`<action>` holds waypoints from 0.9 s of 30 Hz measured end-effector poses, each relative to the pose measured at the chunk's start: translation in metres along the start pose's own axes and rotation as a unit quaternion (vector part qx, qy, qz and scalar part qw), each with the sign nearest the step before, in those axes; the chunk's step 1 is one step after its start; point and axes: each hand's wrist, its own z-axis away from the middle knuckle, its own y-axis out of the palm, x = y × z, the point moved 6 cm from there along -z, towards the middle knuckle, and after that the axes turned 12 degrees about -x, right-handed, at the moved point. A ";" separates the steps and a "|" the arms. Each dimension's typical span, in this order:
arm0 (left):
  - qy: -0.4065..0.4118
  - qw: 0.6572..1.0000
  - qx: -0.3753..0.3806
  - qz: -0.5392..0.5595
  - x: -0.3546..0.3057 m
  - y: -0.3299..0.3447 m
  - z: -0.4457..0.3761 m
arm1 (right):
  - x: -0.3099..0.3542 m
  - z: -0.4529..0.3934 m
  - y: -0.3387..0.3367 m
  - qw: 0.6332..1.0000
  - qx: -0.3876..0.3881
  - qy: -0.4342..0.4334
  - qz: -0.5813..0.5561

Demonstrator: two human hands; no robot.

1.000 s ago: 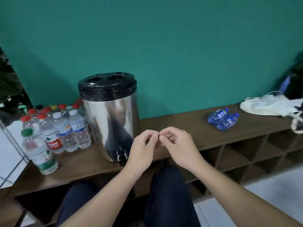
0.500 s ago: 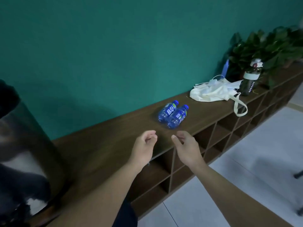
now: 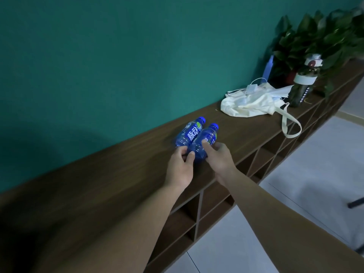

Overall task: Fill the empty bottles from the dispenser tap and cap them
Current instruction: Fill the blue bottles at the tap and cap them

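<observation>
Nearest, two bare forearms stretched out from the lower edge over a long dark wooden shelf unit, with open cubbyholes showing along its front and pale floor tiles beyond on the right

At the end of the forearms, left hand curled at the base of the left blue bottle, thumb and fingertips pinching its bottom end. Beside it, right hand laid over the right blue bottle, index finger across the top of the body and the other fingers bent round its far side, gripping it

Both bottles lying on their sides on the shelf top, touching along their length, blue caps pointing away toward the teal wall. Clear blue plastic, printed labels, white characters readable on the left one. Cannot tell from this view whether any liquid is inside. Caps on both

Farther along the shelf top, well apart from the bottles, a crumpled cream cloth bag with one strap hanging down over the front edge, a white cable and small adapter lying on top of it, plus what looks like a folded face mask at its far side

Past the bag, a dark drinking bottle standing upright with a white lid, and behind it a leafy green plant against the wall in the far right corner
</observation>
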 end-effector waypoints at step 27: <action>-0.084 0.986 0.103 0.097 -0.007 -0.101 0.101 | -0.020 0.204 -0.033 0.969 0.194 -0.115 0.099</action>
